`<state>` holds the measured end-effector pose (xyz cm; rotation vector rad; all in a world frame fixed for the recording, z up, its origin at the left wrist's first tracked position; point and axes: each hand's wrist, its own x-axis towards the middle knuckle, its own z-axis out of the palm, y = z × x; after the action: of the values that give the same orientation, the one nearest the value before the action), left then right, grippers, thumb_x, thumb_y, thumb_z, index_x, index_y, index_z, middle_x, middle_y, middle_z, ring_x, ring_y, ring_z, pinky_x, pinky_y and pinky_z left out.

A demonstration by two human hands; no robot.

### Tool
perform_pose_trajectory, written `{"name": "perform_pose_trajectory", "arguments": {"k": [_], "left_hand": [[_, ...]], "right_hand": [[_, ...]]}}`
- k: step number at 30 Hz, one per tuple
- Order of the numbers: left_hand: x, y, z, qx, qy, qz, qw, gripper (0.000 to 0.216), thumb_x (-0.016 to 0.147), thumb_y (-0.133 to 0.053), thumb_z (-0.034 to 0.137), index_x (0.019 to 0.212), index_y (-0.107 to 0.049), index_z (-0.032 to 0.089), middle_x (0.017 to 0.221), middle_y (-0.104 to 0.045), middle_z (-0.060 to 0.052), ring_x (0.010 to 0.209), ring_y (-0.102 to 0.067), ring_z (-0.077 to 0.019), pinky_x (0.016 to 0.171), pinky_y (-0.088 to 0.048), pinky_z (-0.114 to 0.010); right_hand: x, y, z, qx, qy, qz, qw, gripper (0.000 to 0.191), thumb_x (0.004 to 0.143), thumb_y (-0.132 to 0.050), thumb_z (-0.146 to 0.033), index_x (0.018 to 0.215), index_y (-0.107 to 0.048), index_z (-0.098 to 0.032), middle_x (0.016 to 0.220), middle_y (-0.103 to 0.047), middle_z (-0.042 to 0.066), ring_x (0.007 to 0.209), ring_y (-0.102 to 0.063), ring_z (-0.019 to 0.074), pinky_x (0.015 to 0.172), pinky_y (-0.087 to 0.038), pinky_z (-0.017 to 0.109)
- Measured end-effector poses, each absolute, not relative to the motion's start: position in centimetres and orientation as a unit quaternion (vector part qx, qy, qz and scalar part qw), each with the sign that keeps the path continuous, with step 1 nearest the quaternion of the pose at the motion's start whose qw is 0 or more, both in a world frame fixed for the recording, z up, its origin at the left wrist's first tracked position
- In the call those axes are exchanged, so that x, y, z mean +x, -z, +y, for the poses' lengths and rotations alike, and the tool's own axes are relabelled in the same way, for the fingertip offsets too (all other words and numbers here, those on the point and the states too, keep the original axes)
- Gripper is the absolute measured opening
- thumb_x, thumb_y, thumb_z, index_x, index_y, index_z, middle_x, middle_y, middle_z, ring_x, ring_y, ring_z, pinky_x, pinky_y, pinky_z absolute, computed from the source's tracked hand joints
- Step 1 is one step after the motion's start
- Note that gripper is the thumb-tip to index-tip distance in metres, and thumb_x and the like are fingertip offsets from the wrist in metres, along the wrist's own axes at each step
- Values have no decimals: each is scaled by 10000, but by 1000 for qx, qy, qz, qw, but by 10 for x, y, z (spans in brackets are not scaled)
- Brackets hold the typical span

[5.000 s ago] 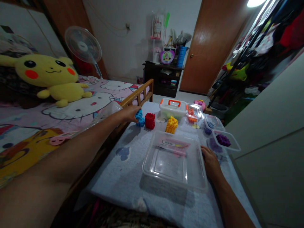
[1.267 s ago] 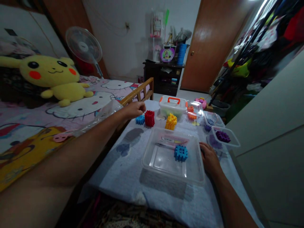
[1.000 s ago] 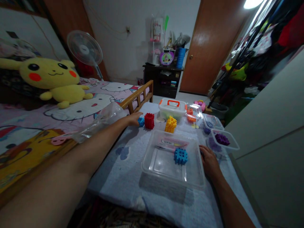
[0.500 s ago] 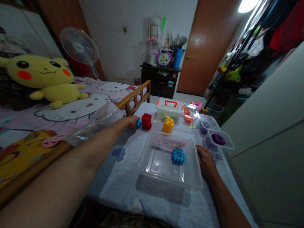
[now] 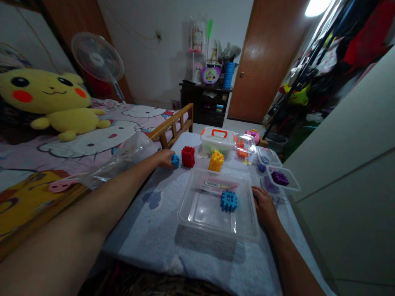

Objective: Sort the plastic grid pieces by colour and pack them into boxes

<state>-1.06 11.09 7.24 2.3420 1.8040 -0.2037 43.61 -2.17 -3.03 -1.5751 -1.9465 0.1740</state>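
Observation:
My left hand [image 5: 166, 158] reaches to the far left edge of the table, its fingers closed round a blue toy block [image 5: 175, 160]. Just right of it stands a stack of red blocks [image 5: 188, 157], with a bumpy yellow block stack [image 5: 215, 160] further right. In front lies a clear plastic box [image 5: 197, 224] with a blue interlocking block [image 5: 228, 201] in it. My right hand [image 5: 266, 206] is curled against the box's right rim; a small dark spot shows by its fingers, too small to name.
A lidded container with an orange handle [image 5: 217, 140] stands at the back. Beside it are a clear tub with orange pieces [image 5: 242, 148] and an open lid or tray with purple pieces [image 5: 280, 178]. Left of the table, the wooden bed rail [image 5: 169, 129] and a plastic bag [image 5: 123, 160] border it.
My left hand has drawn slightly left with the blue block, widening the gap to the red stack. The view has shifted a little; my right hand stays at the box.

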Motion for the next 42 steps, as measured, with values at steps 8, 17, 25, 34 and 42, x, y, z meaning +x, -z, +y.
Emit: {"name": "perform_pose_trajectory", "arguments": {"k": [8, 17, 25, 34, 42], "left_hand": [[3, -150, 37, 839, 66, 533, 91, 342, 596, -697, 296, 917, -626, 204, 911, -649, -39, 851, -603, -235, 736, -423, -279], [129, -182, -27, 913, 89, 341, 205, 415, 595, -758, 254, 996, -653, 244, 1042, -667, -61, 926, -605, -235, 810, -471, -312], [175, -108, -21, 914, 226, 301, 150, 369, 606, -758, 317, 937, -709, 162, 947, -720, -157, 853, -674, -312, 733, -537, -380], [178, -90, -24, 888, 250, 344, 174, 631, 650, -718, 291, 1242, -590, 111, 1197, -650, -234, 1004, -665, -350, 805, -541, -391], [163, -95, -12, 840, 154, 422, 304, 668, 525, -748, 210, 1179, -616, 183, 1086, -709, -137, 939, -656, -294, 786, -520, -351]], "right_hand": [[437, 32, -20, -602, -63, -739, 296, 288, 850, -443, -212, 1025, -671, -194, 1175, -652, 114, 1119, -564, 268, 1020, -414, 458], [438, 34, -20, -598, -64, -741, 298, 288, 841, -452, -209, 1028, -671, -192, 1163, -656, 112, 1111, -564, 257, 1009, -416, 443], [440, 35, -19, -594, -73, -740, 307, 286, 835, -467, -208, 1022, -682, -195, 1165, -661, 116, 1110, -570, 259, 1007, -420, 447], [440, 33, -18, -593, -74, -741, 306, 282, 842, -467, -209, 1014, -690, -189, 1160, -664, 118, 1107, -573, 263, 1016, -418, 447], [440, 34, -19, -591, -72, -741, 311, 290, 838, -460, -205, 1023, -682, -198, 1166, -660, 112, 1101, -575, 260, 1006, -421, 449]]}}
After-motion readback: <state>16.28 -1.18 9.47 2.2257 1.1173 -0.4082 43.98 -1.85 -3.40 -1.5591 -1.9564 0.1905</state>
